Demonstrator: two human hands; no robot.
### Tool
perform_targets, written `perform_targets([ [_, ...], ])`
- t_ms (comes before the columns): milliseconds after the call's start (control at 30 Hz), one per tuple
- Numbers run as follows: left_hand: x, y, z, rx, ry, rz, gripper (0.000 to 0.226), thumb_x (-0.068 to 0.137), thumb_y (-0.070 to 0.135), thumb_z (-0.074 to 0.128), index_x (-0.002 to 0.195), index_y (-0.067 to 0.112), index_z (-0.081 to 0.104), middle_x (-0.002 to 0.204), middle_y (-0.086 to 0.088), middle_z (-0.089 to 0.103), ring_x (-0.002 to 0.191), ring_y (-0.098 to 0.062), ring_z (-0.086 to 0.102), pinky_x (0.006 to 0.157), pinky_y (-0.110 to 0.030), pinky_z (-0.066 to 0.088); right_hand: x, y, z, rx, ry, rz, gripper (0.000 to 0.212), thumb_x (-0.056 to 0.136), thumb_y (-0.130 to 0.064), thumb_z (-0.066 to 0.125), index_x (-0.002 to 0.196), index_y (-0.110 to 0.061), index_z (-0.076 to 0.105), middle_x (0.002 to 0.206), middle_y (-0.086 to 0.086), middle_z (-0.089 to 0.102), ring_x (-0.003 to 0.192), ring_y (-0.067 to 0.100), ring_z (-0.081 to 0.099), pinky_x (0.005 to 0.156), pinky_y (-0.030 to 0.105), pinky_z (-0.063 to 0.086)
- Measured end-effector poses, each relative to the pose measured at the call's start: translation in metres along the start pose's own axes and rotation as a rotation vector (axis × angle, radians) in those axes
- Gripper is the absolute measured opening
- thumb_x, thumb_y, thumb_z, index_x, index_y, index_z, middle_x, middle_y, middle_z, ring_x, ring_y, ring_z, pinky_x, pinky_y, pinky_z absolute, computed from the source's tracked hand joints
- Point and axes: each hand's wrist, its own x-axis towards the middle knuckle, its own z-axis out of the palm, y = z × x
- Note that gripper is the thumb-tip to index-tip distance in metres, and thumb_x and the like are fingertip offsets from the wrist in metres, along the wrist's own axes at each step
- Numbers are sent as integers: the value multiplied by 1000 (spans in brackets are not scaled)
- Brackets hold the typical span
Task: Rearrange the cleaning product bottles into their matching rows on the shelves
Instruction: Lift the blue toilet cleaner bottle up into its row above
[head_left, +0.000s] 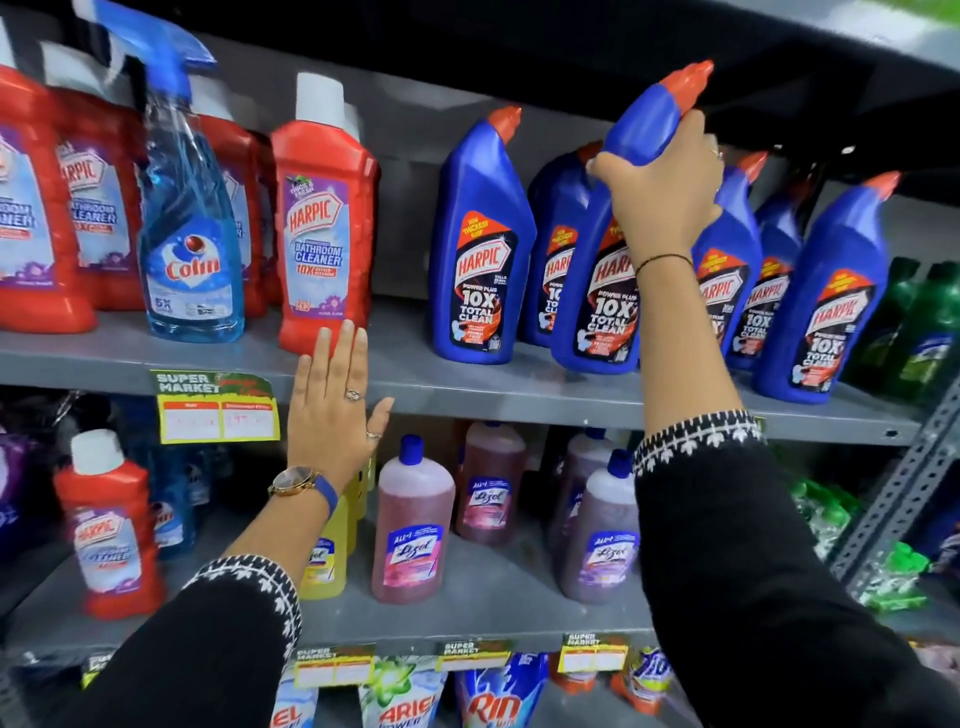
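Note:
My right hand (662, 189) grips the neck of a blue Harpic toilet cleaner bottle (605, 291), tilted among other blue Harpic bottles (480, 249) on the upper shelf (467, 384). My left hand (332, 410) is flat and open, fingers up, in front of the shelf edge, just below a red Harpic bathroom cleaner bottle (324, 223). More red Harpic bottles (98, 208) stand at the left, with a blue Colin spray bottle (189, 223) among them. On the lower shelf a lone red Harpic bottle (111, 525) stands left of the Lizol bottles (413, 519).
Green bottles (919, 332) stand at the right end of the upper shelf. A yellow price tag (218, 410) hangs on the shelf edge. Detergent pouches (488, 701) fill the bottom row. A slotted metal upright (893, 493) frames the right side.

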Motion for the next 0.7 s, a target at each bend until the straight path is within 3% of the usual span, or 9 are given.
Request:
perform_targets([
  [200, 0, 0, 0, 4, 26, 12, 69, 91, 38, 38, 148, 2, 19, 149, -21, 31, 139, -37, 19, 116, -37, 0, 23, 14, 40, -67, -61, 38, 77, 57, -52, 69, 121, -14, 46, 126, 6, 52, 121, 29, 44, 83, 46, 33],
  [500, 0, 1, 1, 9, 33, 12, 68, 91, 37, 38, 146, 1, 22, 148, -22, 33, 138, -36, 20, 117, -36, -1, 25, 42, 70, -135, -104, 54, 74, 65, -50, 69, 123, -11, 44, 128, 10, 51, 122, 33, 44, 90, 52, 37],
  [600, -1, 1, 0, 16, 22, 5, 67, 91, 37, 38, 146, 1, 22, 148, -22, 33, 139, -35, 19, 117, -37, -1, 12, 49, 71, -112, -89, 38, 88, 65, -52, 71, 137, -16, 36, 137, 9, 44, 127, 34, 39, 93, 55, 36],
  [700, 0, 1, -1, 12, 12, -1, 67, 92, 37, 37, 146, 1, 22, 148, -22, 33, 138, -37, 22, 117, -37, 1, -21, 64, 70, -41, -80, 120, 114, 61, -50, 80, 149, -24, 11, 154, 10, 22, 138, 35, 25, 100, 63, 32],
])
